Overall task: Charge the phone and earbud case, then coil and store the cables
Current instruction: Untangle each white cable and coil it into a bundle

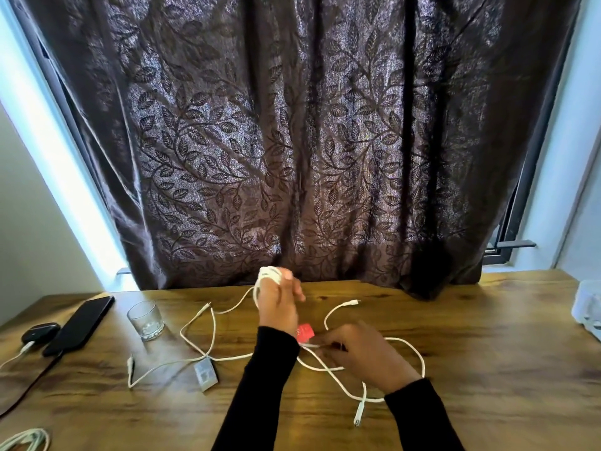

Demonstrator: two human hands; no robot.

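A wooden table with a warm brown, streaky grain (455,369) is carrying everything here, and a dark brown curtain with a woven leaf pattern (292,141) is hanging in folds behind it. Thin, round white charging cables (213,330) are sprawling in loose loops across the middle of the tabletop, with a small plug end (358,415) lying near the front edge.

The left hand (278,301) is lifting off the table, its fingers curling around a small coil of white cable (270,275) wound over them. The right hand (361,349) is resting low on the wood, fingers bent and pinching a stretch of the same white cable; a small red item (305,332) is showing just beside it, too blurred to identify.

At the left, a flat, glossy black phone (79,325) is lying beside a rounded black earbud case (40,332), each with a cable running into its near end. A short, clear, thick-based drinking glass (145,319) is standing near them. A small grey rectangular adapter (205,374) is lying among the loops. Another white cable bundle (27,439) is sitting at the front left corner.
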